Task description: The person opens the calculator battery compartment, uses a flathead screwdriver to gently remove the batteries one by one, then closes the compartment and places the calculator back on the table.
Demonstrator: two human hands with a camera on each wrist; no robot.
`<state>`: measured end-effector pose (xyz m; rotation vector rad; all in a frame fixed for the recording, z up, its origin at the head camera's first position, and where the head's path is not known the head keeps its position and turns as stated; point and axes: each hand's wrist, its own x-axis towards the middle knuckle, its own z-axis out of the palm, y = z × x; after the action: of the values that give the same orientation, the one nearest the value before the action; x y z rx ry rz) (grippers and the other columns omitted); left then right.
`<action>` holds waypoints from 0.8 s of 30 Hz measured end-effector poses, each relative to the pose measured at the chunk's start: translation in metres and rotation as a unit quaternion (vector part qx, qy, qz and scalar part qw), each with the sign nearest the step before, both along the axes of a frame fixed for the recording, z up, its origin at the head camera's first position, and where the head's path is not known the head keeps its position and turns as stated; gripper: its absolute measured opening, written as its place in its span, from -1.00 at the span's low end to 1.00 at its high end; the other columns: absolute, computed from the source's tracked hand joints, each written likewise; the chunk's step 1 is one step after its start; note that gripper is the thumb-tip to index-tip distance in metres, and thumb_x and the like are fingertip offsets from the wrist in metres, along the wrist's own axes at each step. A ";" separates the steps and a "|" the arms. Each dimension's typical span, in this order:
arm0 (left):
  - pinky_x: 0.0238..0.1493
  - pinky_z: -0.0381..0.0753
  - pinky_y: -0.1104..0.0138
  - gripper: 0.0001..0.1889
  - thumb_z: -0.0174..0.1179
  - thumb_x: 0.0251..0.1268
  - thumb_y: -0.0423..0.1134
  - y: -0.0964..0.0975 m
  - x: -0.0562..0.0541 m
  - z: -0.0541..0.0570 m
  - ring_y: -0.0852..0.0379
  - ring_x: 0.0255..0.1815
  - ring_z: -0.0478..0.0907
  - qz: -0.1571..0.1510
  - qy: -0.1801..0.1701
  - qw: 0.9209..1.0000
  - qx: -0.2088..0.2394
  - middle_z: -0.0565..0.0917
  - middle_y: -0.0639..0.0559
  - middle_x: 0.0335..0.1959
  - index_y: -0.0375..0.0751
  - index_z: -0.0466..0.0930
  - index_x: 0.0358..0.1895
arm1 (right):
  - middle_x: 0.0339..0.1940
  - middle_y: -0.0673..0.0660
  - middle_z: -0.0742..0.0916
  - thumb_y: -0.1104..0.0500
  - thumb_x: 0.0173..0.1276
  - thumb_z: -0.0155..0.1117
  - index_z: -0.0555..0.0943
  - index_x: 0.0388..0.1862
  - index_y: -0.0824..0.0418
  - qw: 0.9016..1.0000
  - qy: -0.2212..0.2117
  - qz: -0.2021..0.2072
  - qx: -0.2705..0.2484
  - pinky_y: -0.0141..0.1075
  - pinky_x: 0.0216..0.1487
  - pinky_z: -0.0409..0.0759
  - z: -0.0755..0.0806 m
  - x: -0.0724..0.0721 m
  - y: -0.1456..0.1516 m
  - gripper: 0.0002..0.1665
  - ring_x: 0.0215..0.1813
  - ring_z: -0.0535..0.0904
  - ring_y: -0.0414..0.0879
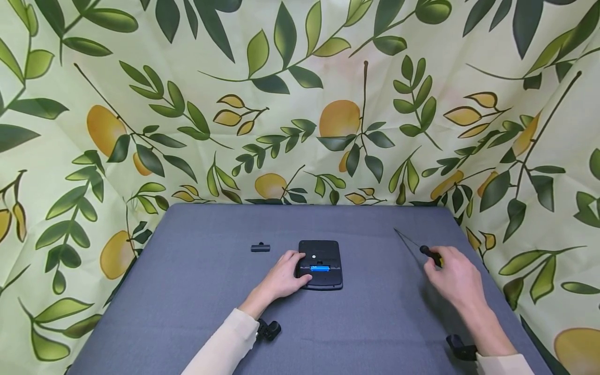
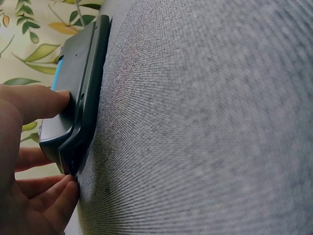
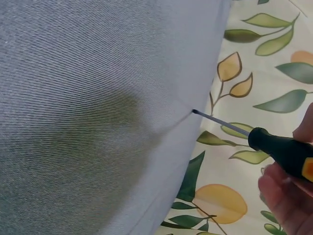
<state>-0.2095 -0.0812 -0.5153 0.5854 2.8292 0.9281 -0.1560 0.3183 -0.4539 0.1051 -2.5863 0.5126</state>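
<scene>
A black calculator (image 1: 323, 255) lies back side up on the table, a blue battery (image 1: 320, 268) showing in its uncovered slot. My left hand (image 1: 283, 274) grips its left edge. In the left wrist view the thumb (image 2: 49, 103) presses on the calculator's back (image 2: 73, 73), while the other fingers sit at its side and lower edge. To the right, my right hand (image 1: 457, 276) holds a screwdriver (image 1: 430, 255) by its black and yellow handle. The thin shaft (image 3: 222, 121) points away to the far left, its tip close over the cloth in the right wrist view.
A small black battery cover (image 1: 260, 247) lies left of the calculator. Grey-blue cloth (image 1: 206, 291) covers the table. A leaf-and-fruit printed curtain (image 1: 290, 114) hangs along the back and both sides. Each wrist wears a black camera mount (image 1: 269, 329).
</scene>
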 end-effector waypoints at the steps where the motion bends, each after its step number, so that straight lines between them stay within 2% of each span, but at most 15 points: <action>1: 0.34 0.42 -0.05 -0.34 0.30 0.35 -0.01 0.000 0.000 0.000 -0.16 0.38 0.39 0.000 0.001 1.000 0.000 0.44 -0.21 0.35 -0.26 0.43 0.42 | -0.14 0.40 0.71 0.31 0.18 0.28 0.68 -0.10 0.41 1.000 0.007 0.002 -0.003 0.24 -0.32 0.55 0.001 0.000 0.000 -0.70 -0.18 0.64 0.31; 6: 0.34 0.42 -0.04 -0.35 0.31 0.34 -0.03 0.000 0.000 -0.001 -0.16 0.37 0.40 -0.003 0.007 1.000 0.003 0.45 -0.21 0.33 -0.27 0.44 0.41 | -0.17 0.39 0.70 0.34 0.18 0.30 0.68 -0.12 0.42 0.999 0.031 0.008 -0.025 0.19 -0.27 0.54 0.003 -0.003 -0.002 -0.72 -0.20 0.63 0.27; 9: 0.34 0.42 -0.04 -0.35 0.31 0.34 -0.02 0.000 0.000 -0.001 -0.16 0.37 0.40 -0.003 0.007 1.000 0.003 0.45 -0.22 0.33 -0.27 0.44 0.41 | -0.18 0.33 0.70 0.32 0.21 0.33 0.70 -0.12 0.38 0.998 0.038 0.005 -0.057 -0.09 -0.27 0.54 0.005 -0.003 -0.003 -0.74 -0.25 0.59 0.14; 12: 0.35 0.41 -0.03 -0.35 0.30 0.34 -0.02 0.000 0.000 -0.002 -0.15 0.38 0.39 -0.003 0.007 1.000 0.002 0.45 -0.21 0.33 -0.27 0.43 0.41 | -0.18 0.27 0.70 0.28 0.24 0.37 0.72 -0.10 0.33 0.995 0.041 -0.003 -0.093 -0.41 -0.29 0.42 0.007 -0.003 -0.005 -0.75 -0.27 0.51 -0.03; 14: 0.35 0.41 -0.03 -0.35 0.30 0.34 -0.02 0.000 -0.001 -0.001 -0.15 0.38 0.39 -0.003 0.006 1.000 0.003 0.45 -0.21 0.34 -0.27 0.43 0.41 | -0.16 0.25 0.71 0.27 0.24 0.40 0.73 -0.08 0.31 0.993 0.042 -0.007 -0.111 -0.53 -0.29 0.35 0.008 -0.003 -0.005 -0.74 -0.27 0.47 -0.15; 19: 0.35 0.41 -0.04 -0.35 0.30 0.34 -0.02 0.000 0.000 -0.001 -0.16 0.39 0.38 -0.001 0.002 1.000 0.006 0.44 -0.22 0.34 -0.27 0.43 0.41 | -0.16 0.24 0.71 0.26 0.22 0.47 0.74 -0.06 0.30 0.991 0.049 -0.008 -0.128 -0.59 -0.27 0.33 0.010 -0.004 -0.006 -0.70 -0.30 0.38 -0.44; 24: 0.36 0.40 -0.03 -0.34 0.30 0.35 -0.02 0.000 0.000 -0.002 -0.15 0.40 0.37 -0.001 0.003 1.000 0.004 0.44 -0.22 0.35 -0.27 0.43 0.42 | -0.14 0.17 0.70 0.27 0.20 0.52 0.73 -0.01 0.29 0.986 0.047 -0.005 -0.160 -0.63 -0.25 0.36 0.012 -0.005 -0.008 -0.64 -0.29 0.40 -0.50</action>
<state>-0.2097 -0.0809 -0.5168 0.5921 2.8306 0.9393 -0.1612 0.3106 -0.4418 0.0064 -2.3767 0.8900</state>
